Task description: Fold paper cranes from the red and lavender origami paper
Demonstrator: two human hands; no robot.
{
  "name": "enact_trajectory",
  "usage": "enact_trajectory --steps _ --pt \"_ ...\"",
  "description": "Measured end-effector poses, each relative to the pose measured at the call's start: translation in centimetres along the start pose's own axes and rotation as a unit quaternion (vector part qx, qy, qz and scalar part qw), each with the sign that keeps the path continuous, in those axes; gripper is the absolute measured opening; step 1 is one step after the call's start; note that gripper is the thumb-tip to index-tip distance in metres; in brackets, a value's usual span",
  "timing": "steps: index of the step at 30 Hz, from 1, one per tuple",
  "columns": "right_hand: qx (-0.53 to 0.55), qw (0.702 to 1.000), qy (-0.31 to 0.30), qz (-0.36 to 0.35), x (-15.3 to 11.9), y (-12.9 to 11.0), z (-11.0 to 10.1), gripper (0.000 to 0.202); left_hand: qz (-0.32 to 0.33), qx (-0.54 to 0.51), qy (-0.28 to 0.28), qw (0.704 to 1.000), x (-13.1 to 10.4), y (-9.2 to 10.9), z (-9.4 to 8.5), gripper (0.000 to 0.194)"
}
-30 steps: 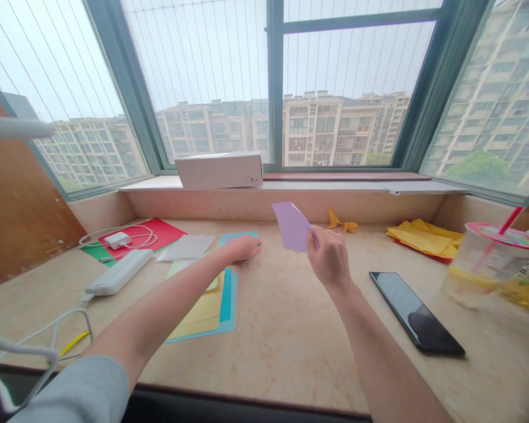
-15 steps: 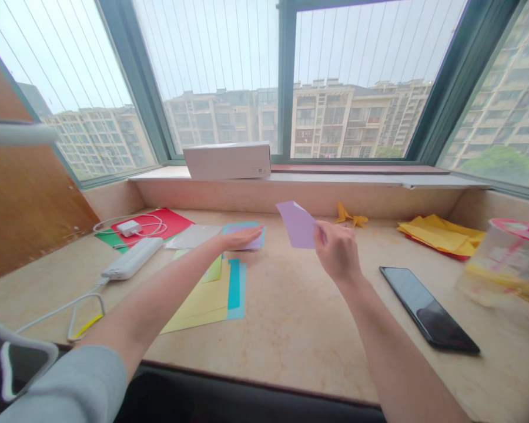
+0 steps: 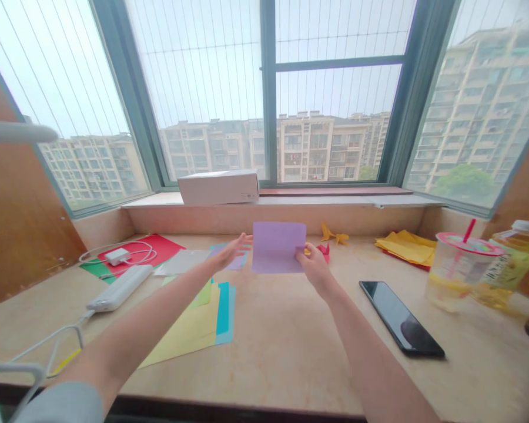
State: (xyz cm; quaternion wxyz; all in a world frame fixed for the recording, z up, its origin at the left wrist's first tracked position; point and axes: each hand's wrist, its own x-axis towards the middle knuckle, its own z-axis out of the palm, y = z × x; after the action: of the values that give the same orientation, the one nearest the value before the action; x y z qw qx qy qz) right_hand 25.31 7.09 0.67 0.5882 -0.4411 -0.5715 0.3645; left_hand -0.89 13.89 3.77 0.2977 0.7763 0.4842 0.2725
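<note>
A sheet of purple paper [image 3: 277,248] stands upright above the desk, its broad face toward me. My right hand [image 3: 315,264] pinches it at the lower right edge. Close to the sheet's left edge, my left hand [image 3: 234,249] has its fingers stretched out and apart, holding nothing. Under and beside that hand lie more purple and blue sheets [image 3: 238,262]. Nearer to me is a pile of pale yellow paper [image 3: 183,329] with blue sheets [image 3: 223,308] poking out on its right. Partly hidden behind my right hand are folded yellow paper shapes [image 3: 334,235] and a red one [image 3: 324,252].
A phone [image 3: 401,319] lies on the right, near a lidded cup with a straw [image 3: 454,282] and a bottle [image 3: 506,264]. Yellow sheets [image 3: 408,247] rest behind them. On the left are a white power strip [image 3: 121,286], a charger [image 3: 117,256] and red paper [image 3: 165,245]. A white box [image 3: 218,188] sits on the sill.
The purple sheet has turned to face me and moved left, with my right hand still pinching it. My left hand has lifted off the purple and blue sheets toward it. The view has shifted up and right.
</note>
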Motion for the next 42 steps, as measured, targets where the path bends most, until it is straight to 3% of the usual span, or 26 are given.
enact_trajectory --steps 2,4,8,11,14,18,20,22,24,27,29,31,33,37,39,42 --pt "0.037 0.999 -0.039 0.006 -0.5 0.0 1.0 0.025 0.016 -0.075 -0.006 0.997 -1.8 1.2 1.4 0.078" --pt "0.062 0.994 -0.085 0.011 -1.2 0.1 2.0 0.027 0.023 -0.141 -0.002 0.990 -3.7 1.5 3.1 0.070" --pt "0.071 0.985 -0.153 0.022 -2.3 0.7 3.0 0.032 0.005 -0.249 0.037 0.968 -6.5 0.5 6.3 0.063" --pt "0.059 0.985 -0.153 0.045 -2.4 1.4 2.7 0.042 -0.010 -0.304 0.052 0.951 -7.2 -0.2 7.5 0.056" --pt "0.035 0.989 -0.124 0.069 -2.2 2.0 2.3 0.049 -0.020 -0.351 0.024 0.936 -7.5 -0.2 7.5 0.054" --pt "0.023 0.995 -0.041 0.085 -2.4 2.1 2.5 0.060 -0.040 -0.396 -0.029 0.917 -8.2 -0.2 6.8 0.052" --pt "0.041 0.996 -0.032 0.078 -2.7 1.9 2.8 0.063 -0.042 -0.408 -0.029 0.911 -8.3 -0.3 6.6 0.054" --pt "0.043 0.997 -0.059 0.039 -3.2 1.7 3.1 0.056 -0.050 -0.419 -0.023 0.906 -8.2 -0.5 6.5 0.056" --pt "-0.021 0.995 -0.089 -0.034 -3.8 1.5 3.2 0.044 -0.057 -0.433 -0.019 0.899 -8.1 -0.6 6.7 0.057" --pt "-0.145 0.969 -0.156 -0.126 -4.6 1.5 3.3 0.041 -0.061 -0.452 -0.007 0.890 -8.0 -0.7 7.0 0.055" --pt "-0.175 0.955 -0.186 -0.148 -5.0 1.5 3.4 0.042 -0.062 -0.454 0.012 0.889 -8.0 -0.7 7.1 0.052" --pt "-0.175 0.962 -0.164 -0.128 -5.2 1.5 3.5 0.036 -0.062 -0.457 0.024 0.887 -8.1 -0.8 7.1 0.050" --pt "-0.160 0.979 -0.098 -0.074 -5.0 1.6 3.6 0.034 -0.052 -0.473 0.018 0.879 -8.2 -0.7 6.9 0.052" --pt "-0.102 0.994 0.023 -0.017 -4.5 1.9 3.9 0.050 0.002 -0.529 -0.023 0.848 -8.4 -0.4 6.4 0.054" --pt "-0.082 0.996 0.032 -0.024 -4.6 2.1 4.2 0.054 0.033 -0.538 -0.041 0.841 -8.6 -0.1 6.5 0.054" --pt "-0.079 0.996 -0.017 -0.028 -5.2 2.1 4.9 0.054 0.039 -0.524 -0.026 0.851 -8.6 0.0 6.8 0.056"
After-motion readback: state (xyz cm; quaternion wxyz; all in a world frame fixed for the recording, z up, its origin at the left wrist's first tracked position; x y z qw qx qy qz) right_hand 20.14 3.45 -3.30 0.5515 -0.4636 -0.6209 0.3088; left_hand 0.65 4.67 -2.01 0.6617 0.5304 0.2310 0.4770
